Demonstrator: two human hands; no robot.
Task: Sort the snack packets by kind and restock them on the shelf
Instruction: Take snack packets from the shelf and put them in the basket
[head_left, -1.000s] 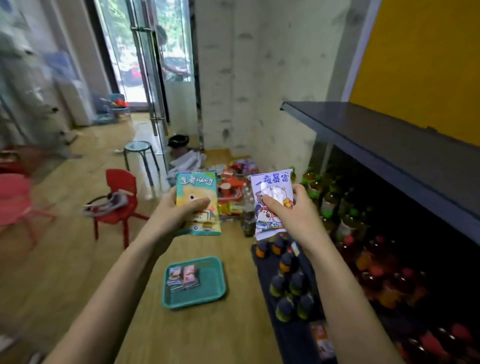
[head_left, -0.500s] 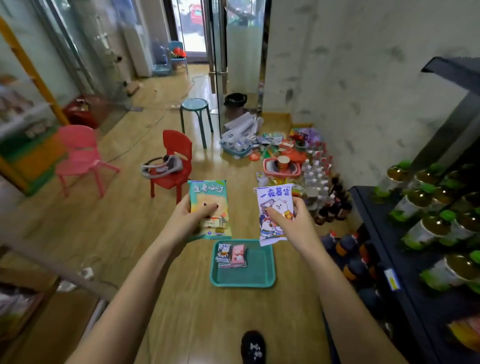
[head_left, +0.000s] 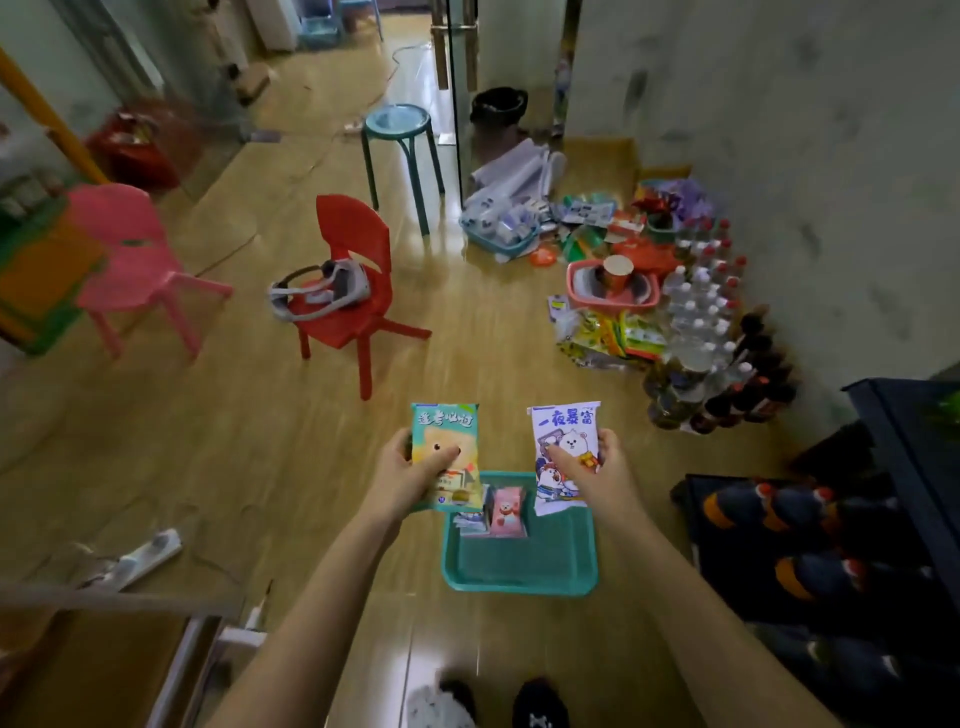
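Note:
My left hand (head_left: 402, 475) grips a green snack packet (head_left: 448, 441) with a yellow cartoon face, held upright above the floor. A white snack packet (head_left: 562, 449) with a bear drawing is gripped upright in my right hand (head_left: 597, 470). Below both hands a teal tray (head_left: 535, 569) lies on the wooden floor, with a pink packet (head_left: 506, 512) and a bluish packet (head_left: 474, 519) in its far left corner. The dark shelf (head_left: 904, 415) stands at the right edge, with dark bottles (head_left: 800, 574) on its low tier.
A red chair (head_left: 353, 296) bearing a headset and a pink chair (head_left: 130, 260) stand to the left. A teal stool (head_left: 400, 140) stands further back. A heap of snacks (head_left: 613, 332), a pink basin (head_left: 613, 286) and water bottles (head_left: 701, 306) line the right wall. My shoes (head_left: 540, 706) show below.
My head has turned down and left, away from the shelf toward the floor. Both hands have kept their packets and now hover over the tray.

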